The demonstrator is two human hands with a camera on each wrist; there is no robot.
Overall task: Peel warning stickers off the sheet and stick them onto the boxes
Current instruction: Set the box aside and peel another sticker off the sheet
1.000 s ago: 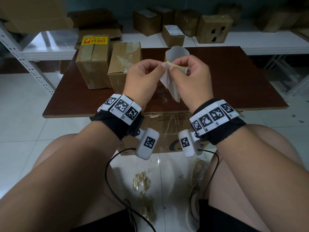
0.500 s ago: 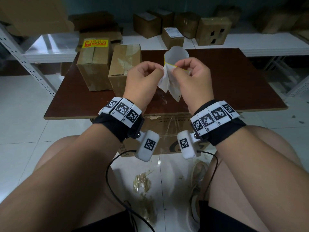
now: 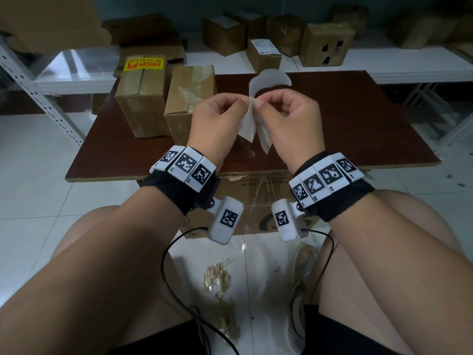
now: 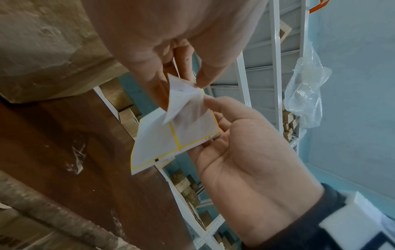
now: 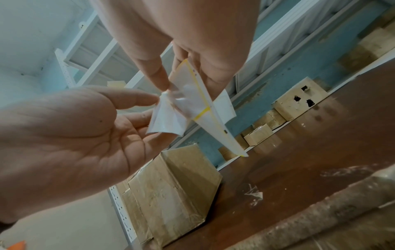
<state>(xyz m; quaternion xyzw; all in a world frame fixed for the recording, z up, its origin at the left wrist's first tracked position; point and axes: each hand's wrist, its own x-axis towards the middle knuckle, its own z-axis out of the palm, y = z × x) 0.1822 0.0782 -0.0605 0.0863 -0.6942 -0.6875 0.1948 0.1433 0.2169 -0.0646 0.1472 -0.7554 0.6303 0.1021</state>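
I have the sticker sheet (image 3: pixel 263 134) held up in the air between my two hands, above the near half of the tabletop (image 3: pixel 358 129), and I keep it raised there because peeling needs both faces free and a pull in two directions. From the left wrist view the sheet's white back shows yellow lines marking off the stickers, and one corner flap (image 4: pixel 181 99) is lifted away from the rest; I judge it to be a sticker coming off its liner, though I cannot tell for certain which layer is which. My left hand (image 3: pixel 217 124) pinches that lifted flap between thumb and forefinger, the other fingers curled in. My right hand (image 3: pixel 291 124) pinches the remaining sheet at its top corner, just beside the left fingertips, so the two hands are nearly touching at the split. The upper end of the liner curls over above my knuckles. The peel looks only begun, with most of the flap's area apparently yet to come free. Two boxes stand side by side on the left of the tabletop: the far-left box (image 3: pixel 140 98) already bears a yellow and red warning sticker (image 3: pixel 144 64) on top, while the nearer box (image 3: pixel 189 98) beside my left hand shows none that I can see, so I take it as the likely target.
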